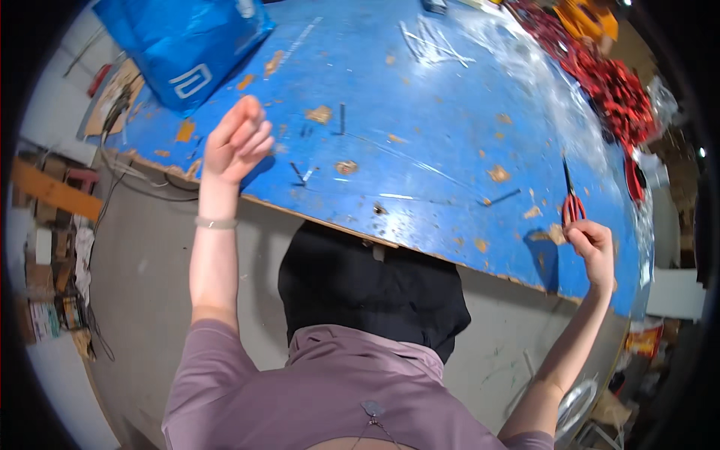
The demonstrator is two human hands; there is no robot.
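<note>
My right hand is closed in a pinch at the handle end of a pair of scissors with red handles. Their dark blades point away from me, over the right side of the blue table. Above the table's near left edge, my left hand has its fingers loosely curled in, with nothing visible in them. Between my hands, thin clear strands run across the tabletop, with short dark strips near their ends. One more dark strip lies nearer my right hand.
A large blue bag stands at the far left. White strips lie at the back. Clear plastic film and a heap of red material run along the right side. Another red-handled tool lies there. Cables hang at the left edge.
</note>
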